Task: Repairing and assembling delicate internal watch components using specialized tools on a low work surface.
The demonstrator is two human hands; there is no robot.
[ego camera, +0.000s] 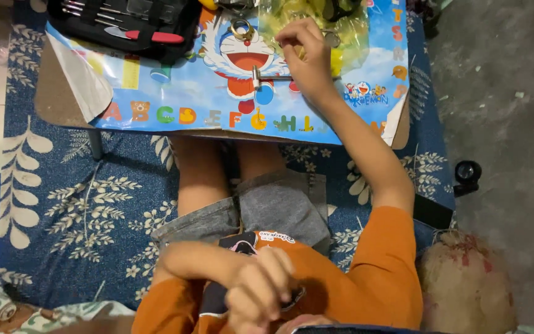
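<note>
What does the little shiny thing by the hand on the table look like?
Find the small low table with its bright blue cartoon cover. Near its middle, just beside the right hand, lies a short silver metal piece on the cartoon cat's red collar. Unlike the gold ring higher up, it is straight and grey.

One head-worn view, looking steeply down — the low table (63, 93) lies toward twelve o'clock, the person's own lap and chest close at six; no second view.
</note>
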